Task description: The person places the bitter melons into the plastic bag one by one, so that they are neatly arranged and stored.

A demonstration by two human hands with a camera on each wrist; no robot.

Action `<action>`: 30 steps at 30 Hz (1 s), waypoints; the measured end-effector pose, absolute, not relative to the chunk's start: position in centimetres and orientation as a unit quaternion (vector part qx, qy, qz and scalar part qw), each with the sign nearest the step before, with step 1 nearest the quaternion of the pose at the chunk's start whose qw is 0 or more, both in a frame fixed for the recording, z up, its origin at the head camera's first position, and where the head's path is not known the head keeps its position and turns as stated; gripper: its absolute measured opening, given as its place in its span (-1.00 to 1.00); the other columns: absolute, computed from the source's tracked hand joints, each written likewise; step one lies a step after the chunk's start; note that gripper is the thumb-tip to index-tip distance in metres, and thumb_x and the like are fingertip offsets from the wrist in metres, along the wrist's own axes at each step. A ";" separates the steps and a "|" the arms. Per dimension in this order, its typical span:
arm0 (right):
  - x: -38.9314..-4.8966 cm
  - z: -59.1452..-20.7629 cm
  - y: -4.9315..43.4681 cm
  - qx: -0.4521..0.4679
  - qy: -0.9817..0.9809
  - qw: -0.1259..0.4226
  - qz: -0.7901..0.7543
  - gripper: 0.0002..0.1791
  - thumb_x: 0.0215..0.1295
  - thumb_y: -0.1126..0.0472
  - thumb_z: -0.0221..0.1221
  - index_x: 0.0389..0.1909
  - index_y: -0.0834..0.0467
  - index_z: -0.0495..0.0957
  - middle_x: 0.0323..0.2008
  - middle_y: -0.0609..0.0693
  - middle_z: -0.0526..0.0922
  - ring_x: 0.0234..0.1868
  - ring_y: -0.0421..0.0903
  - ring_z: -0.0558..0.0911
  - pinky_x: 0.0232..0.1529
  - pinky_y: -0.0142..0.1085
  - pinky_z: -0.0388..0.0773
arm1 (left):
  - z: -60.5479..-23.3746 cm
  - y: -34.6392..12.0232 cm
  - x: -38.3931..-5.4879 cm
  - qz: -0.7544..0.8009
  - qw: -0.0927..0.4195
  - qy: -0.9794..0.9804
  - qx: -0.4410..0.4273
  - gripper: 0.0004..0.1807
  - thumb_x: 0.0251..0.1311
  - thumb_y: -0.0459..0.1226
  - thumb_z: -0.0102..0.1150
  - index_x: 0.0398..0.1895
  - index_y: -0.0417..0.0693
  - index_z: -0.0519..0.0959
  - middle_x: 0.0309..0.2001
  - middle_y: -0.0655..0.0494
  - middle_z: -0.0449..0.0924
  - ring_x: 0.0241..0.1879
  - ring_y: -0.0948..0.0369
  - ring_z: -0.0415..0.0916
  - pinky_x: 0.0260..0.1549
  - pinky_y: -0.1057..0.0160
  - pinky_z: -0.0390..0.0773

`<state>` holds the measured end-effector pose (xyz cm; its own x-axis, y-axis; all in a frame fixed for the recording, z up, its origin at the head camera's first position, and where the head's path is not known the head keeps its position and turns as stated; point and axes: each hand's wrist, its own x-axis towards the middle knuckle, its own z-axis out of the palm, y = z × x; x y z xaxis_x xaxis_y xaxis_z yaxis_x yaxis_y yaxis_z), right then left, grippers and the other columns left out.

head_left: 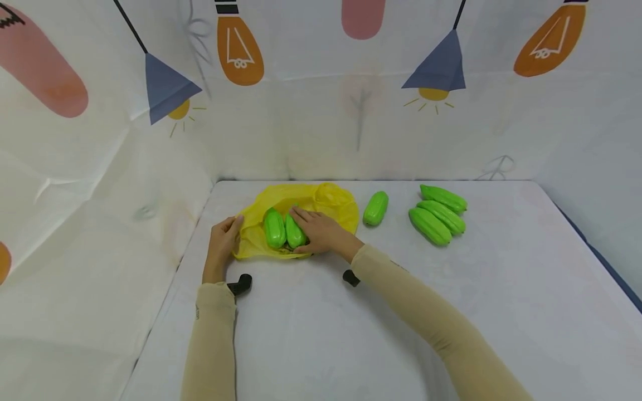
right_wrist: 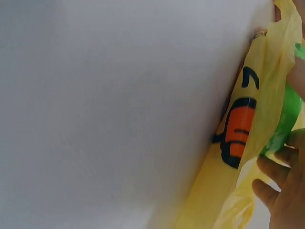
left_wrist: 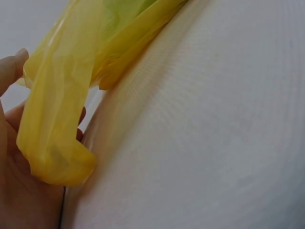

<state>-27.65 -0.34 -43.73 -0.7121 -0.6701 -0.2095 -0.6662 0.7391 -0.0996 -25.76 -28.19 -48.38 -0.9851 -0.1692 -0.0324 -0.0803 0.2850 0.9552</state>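
A yellow plastic bag (head_left: 256, 245) lies spread at the back left of the table, with two plump green zucchini-like vegetables on or in it. My left hand (head_left: 222, 242) pinches the bag's left edge between thumb and fingers; in the left wrist view a fold of yellow plastic (left_wrist: 57, 129) hangs across the palm. One green vegetable (head_left: 274, 228) lies beside the other. Over the right-hand green vegetable (head_left: 295, 233) my right hand (head_left: 323, 231) reaches, thumb on the near side and fingers on the far side. The right wrist view shows fingers (right_wrist: 271, 171) against its green surface (right_wrist: 287, 114), partly behind the bag.
Another green vegetable (head_left: 375, 209) lies just right of the bag. Farther right, three more (head_left: 441, 217) lie side by side. A white table (head_left: 311, 334) carries everything, with a printed white sheet (head_left: 321, 128) hanging behind and at the left.
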 end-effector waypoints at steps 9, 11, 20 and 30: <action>-27.6 -43.7 0.0 -0.372 0.923 0.097 0.013 0.16 0.26 -0.48 -0.02 0.56 0.09 -0.35 0.58 -0.02 -0.31 0.56 -0.03 -0.01 0.49 -0.07 0.06 | -49.2 -28.2 -25.9 -0.598 0.054 -0.797 0.068 -0.43 0.31 0.17 0.08 -0.19 -0.22 0.57 -0.49 0.24 0.35 -0.39 0.28 0.31 -0.42 0.40 0.34; -27.4 -43.3 0.1 -0.371 0.924 0.087 0.015 0.15 0.25 -0.51 -0.05 0.56 0.08 -0.35 0.58 -0.04 -0.32 0.56 -0.03 0.00 0.49 -0.07 0.05 | -49.1 -28.2 -25.9 -0.599 0.051 -0.796 0.071 -0.44 0.32 0.14 0.09 -0.18 -0.24 0.57 -0.50 0.24 0.35 -0.39 0.29 0.31 -0.42 0.40 0.34; -27.3 -39.6 3.0 -0.378 0.926 0.000 0.018 0.16 0.21 -0.51 0.01 0.56 0.08 -0.26 0.58 -0.02 -0.25 0.56 -0.01 0.00 0.50 -0.03 0.01 | -46.5 -27.5 -24.7 -0.592 0.043 -0.802 0.062 -0.56 0.41 -0.02 0.05 -0.14 -0.30 0.57 -0.56 0.16 0.34 -0.44 0.25 0.32 -0.46 0.40 0.33; -29.3 -38.2 11.3 -0.301 0.954 0.004 0.014 0.18 0.22 -0.48 0.04 0.56 0.12 -0.27 0.58 0.05 -0.23 0.57 0.05 -0.07 0.49 0.04 -0.03 | -45.9 -27.2 -24.3 -0.596 0.043 -0.800 0.056 -0.55 0.43 -0.04 0.04 -0.15 -0.34 0.56 -0.59 0.14 0.31 -0.52 0.27 0.28 -0.52 0.39 0.32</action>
